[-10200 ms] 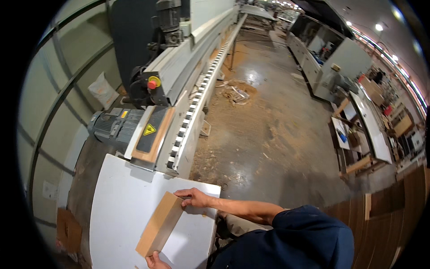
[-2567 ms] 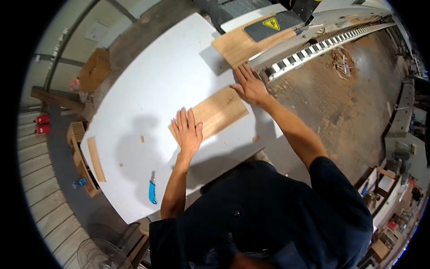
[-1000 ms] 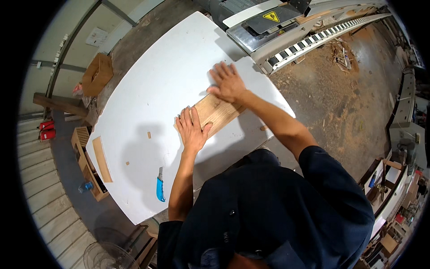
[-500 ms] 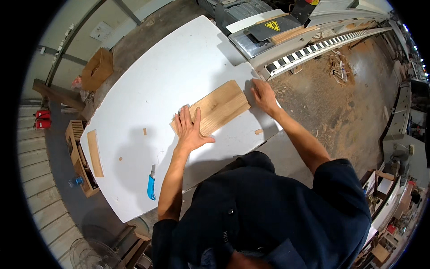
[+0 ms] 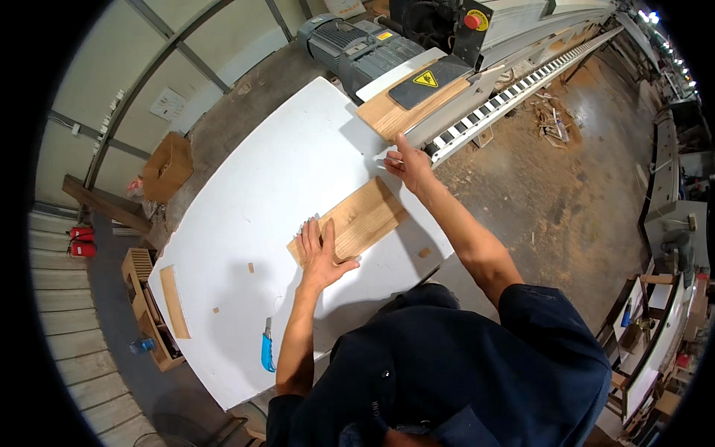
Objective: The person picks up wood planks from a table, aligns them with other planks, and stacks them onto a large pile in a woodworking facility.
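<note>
On a white table (image 5: 223,216) lies a light brown wooden board (image 5: 365,220), set at a slant. My left hand (image 5: 320,257) rests flat on its left end with the fingers spread. Beyond it, a second wooden plank (image 5: 383,119) sticks out from under the dark guard of a machine. My right hand (image 5: 411,167) is at this plank's near corner, thumb up and fingers apart. The thumb appears to touch the corner; I cannot tell how firmly. A blue utility knife (image 5: 267,350) with its blade out lies left of my left forearm.
Small wood chips (image 5: 251,267) are scattered on the table, and a narrow wood strip (image 5: 174,302) lies at its left edge. A machine with a grey motor (image 5: 335,45) and a red stop button (image 5: 474,20) stands at the back. A roller conveyor (image 5: 491,103) runs off to the right.
A second plank now protrudes from the machine. My right hand has left the side of the first board and reached forward to that plank. My left hand stays on the first board. The view has shifted.
</note>
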A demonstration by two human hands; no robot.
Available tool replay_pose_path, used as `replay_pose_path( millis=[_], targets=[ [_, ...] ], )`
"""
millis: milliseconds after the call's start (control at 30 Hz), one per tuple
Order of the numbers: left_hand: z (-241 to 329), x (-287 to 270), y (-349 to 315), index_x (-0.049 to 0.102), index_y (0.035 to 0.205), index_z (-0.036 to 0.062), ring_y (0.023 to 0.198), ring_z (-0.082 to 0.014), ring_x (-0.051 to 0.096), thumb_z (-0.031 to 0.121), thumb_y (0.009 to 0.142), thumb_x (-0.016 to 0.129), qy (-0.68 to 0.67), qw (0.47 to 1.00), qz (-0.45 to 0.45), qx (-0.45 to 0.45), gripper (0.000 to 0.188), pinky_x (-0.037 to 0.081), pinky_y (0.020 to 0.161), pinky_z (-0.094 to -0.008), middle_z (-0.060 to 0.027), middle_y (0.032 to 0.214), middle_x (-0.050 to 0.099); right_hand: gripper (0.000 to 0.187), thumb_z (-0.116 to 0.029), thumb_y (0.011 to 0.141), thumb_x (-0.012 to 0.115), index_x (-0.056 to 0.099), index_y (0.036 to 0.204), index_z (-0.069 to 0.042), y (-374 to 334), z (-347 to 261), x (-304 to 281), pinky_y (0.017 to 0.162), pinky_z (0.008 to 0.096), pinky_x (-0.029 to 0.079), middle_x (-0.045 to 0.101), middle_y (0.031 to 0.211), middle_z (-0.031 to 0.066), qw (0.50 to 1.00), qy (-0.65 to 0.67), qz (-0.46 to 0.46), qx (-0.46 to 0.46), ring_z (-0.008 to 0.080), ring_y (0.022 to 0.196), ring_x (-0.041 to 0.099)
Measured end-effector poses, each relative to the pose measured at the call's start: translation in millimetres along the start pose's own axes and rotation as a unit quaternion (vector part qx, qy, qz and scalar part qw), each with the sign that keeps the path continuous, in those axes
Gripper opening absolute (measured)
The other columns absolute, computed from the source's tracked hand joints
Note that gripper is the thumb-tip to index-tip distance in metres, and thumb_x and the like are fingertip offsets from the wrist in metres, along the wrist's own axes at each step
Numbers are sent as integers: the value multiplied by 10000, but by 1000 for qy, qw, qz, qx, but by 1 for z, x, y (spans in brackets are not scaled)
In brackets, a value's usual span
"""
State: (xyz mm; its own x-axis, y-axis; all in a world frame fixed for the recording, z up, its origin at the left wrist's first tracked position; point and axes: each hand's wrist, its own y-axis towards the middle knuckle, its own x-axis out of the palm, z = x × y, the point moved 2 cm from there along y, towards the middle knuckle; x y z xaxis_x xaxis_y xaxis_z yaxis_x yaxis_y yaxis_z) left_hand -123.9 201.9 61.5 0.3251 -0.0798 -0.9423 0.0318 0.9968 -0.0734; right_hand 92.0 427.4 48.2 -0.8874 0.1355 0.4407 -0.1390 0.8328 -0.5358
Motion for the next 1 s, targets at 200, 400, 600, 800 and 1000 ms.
replay_pose_path(
  millis=[200, 400, 600, 800, 1000],
  targets=[
    [19, -7, 13, 275, 1474, 22, 1425, -457, 111, 506, 759, 742, -74, 995, 71, -1, 982, 86, 1136, -601, -297, 1530, 122, 405, -318, 847, 745, 545, 1011, -6, 26, -12, 22, 664, 361, 564, 597, 854, 105, 1000, 13, 18, 18, 239, 745, 618],
    [46, -35, 51, 334, 1435, -25, 1419, -459, 149, 471, 754, 755, -131, 981, 146, 7, 942, 77, 1149, -572, -323, 1494, 218, 135, -101, 848, 712, 636, 890, 1, -33, 25, 26, 493, 321, 487, 639, 757, 84, 999, -30, -43, 13, 184, 563, 577],
    [92, -45, 85, 296, 1465, 23, 1393, -493, 137, 640, 601, 761, -11, 997, 56, -58, 1159, 44, 1134, -592, -379, 1448, 211, 139, -102, 908, 653, 638, 973, 20, -126, 136, 8, 710, 327, 553, 676, 894, 75, 981, -45, -189, -19, 173, 784, 640],
    [60, -26, 62, 240, 1498, 69, 1234, -480, 237, 551, 511, 833, -67, 993, -59, -77, 1248, 137, 1106, -584, -281, 1296, 311, 209, -173, 946, 606, 618, 815, -10, -186, 164, 30, 630, 288, 510, 639, 766, 53, 967, -65, -230, 91, 131, 689, 597],
    [13, -7, 37, 261, 1476, 51, 1312, -457, 205, 431, 552, 825, 19, 999, -8, 46, 1147, 137, 1125, -583, -298, 1379, 254, 252, -232, 961, 581, 653, 843, -21, -173, 125, 16, 644, 249, 496, 649, 773, 46, 848, -338, -408, -31, 90, 682, 590]
  ],
)
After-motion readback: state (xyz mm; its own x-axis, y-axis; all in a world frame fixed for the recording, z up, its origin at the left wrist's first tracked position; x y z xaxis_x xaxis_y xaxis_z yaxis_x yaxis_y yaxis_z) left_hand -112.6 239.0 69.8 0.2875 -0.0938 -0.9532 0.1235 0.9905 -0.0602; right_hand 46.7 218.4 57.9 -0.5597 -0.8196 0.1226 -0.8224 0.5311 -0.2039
